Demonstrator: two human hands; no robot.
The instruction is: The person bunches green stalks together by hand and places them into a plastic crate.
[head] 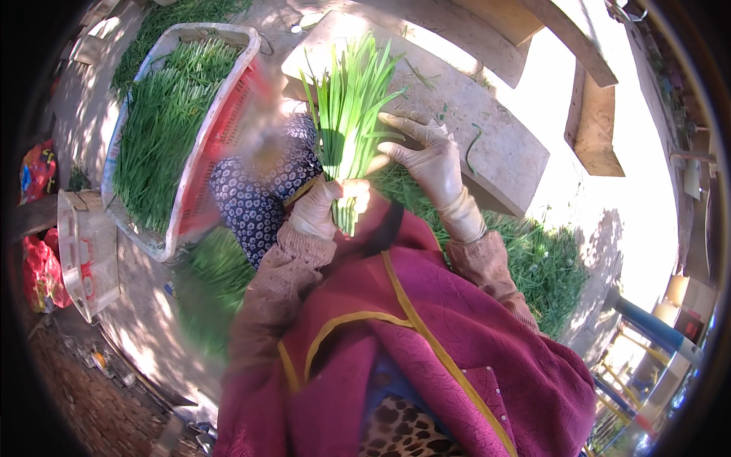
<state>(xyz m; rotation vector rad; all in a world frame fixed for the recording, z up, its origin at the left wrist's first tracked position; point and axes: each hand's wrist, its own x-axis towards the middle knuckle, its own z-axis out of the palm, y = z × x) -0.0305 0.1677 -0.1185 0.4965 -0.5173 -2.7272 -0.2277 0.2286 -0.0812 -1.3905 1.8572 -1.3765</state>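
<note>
My left hand, in a thin pale glove, grips a bunch of long green chive-like leaves near its pale stem ends. The bunch stands upright, its leaf tips fanning out at the top and the cut-looking ends showing below my fist. To its right is my right hand, gloved too, with thumb and fingers apart. Its fingertips come close to the outer leaves; whether they touch is not clear.
At the left stands a red and white plastic basket heaped with the same greens. An empty-looking white crate is beside it. Beyond my hands lies a stone slab with leaf scraps. Loose greens cover the ground on both sides.
</note>
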